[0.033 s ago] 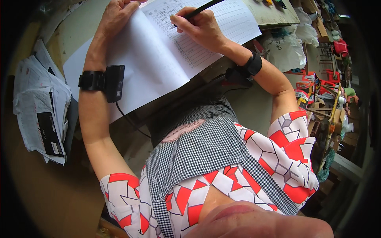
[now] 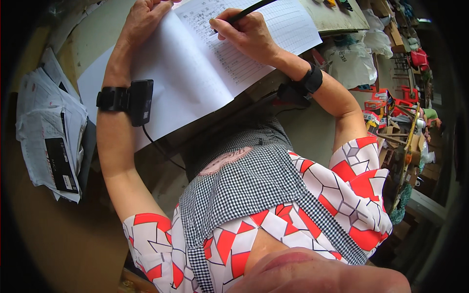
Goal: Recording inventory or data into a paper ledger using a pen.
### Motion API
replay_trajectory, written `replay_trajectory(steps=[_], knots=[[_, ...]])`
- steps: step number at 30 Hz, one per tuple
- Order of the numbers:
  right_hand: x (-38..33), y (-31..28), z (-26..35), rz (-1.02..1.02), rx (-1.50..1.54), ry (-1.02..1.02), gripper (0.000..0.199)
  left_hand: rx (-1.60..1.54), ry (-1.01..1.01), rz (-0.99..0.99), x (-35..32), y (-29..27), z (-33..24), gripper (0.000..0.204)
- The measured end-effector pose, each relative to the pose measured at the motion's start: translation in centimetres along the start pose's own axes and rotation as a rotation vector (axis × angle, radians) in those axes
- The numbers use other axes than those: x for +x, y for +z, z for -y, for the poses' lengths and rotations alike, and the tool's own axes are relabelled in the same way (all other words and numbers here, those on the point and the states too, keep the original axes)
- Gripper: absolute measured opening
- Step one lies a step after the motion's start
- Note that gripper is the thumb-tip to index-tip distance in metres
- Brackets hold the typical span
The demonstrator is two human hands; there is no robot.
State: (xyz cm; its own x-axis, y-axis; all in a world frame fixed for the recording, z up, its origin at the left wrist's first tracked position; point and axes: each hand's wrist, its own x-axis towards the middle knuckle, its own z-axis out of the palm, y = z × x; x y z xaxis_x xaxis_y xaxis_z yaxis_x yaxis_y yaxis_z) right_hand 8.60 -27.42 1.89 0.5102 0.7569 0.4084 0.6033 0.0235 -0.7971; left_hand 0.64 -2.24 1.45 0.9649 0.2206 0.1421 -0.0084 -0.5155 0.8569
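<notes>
Right now the right hand (image 2: 246,33) pinches a black pen (image 2: 244,11) w/ tip on the open notebook (image 2: 195,68); left hand (image 2: 144,18) lies flat, fingers together, on notebook's upper left page.

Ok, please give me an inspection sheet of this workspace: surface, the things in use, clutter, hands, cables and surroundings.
Surface: pale table, mostly covered by paper.
Things in use: open lined notebook with handwriting on its right page; dark pen, tip on that page.
Clutter: stack of printed papers at the table's left edge.
Hands: left hand lies flat on the notebook's top edge; right hand has its grip shut on the pen. Both wrists carry black strapped devices.
Cables: black cable runs from the left wrist device toward the body.
Surroundings: boxes and plastic bags crowd the floor at right.
</notes>
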Motion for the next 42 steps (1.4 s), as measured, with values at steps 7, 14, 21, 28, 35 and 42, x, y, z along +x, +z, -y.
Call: replay_trajectory(steps=[7, 14, 21, 28, 35, 42], knots=[[0.0, 0.3, -0.8, -0.035, -0.06, -0.084, 0.016, -0.037, -0.044, -0.023, -0.4, 0.3, -4.2, 0.03], [0.2, 0.1, -0.8, -0.042, -0.094, -0.121, 0.016, -0.044, -0.058, -0.042, -0.2, 0.4, -4.7, 0.029], [0.4, 0.2, -0.6, -0.024, -0.102, -0.14, 0.015, -0.025, -0.072, -0.045, -0.5, 0.0, -4.8, 0.029], [0.3, 0.2, -0.6, -0.032, -0.118, -0.166, 0.017, -0.071, -0.051, -0.023, 0.0, 0.2, -3.9, 0.027], [0.4, 0.1, -0.4, -0.003, -0.194, -0.151, 0.017, -0.068, -0.035, -0.013, 0.2, 0.3, -3.7, 0.027], [0.5, 0.4, -0.3, -0.019, -0.204, -0.161, 0.017, -0.048, -0.05, -0.031, -0.1, -0.1, -4.1, 0.027]])
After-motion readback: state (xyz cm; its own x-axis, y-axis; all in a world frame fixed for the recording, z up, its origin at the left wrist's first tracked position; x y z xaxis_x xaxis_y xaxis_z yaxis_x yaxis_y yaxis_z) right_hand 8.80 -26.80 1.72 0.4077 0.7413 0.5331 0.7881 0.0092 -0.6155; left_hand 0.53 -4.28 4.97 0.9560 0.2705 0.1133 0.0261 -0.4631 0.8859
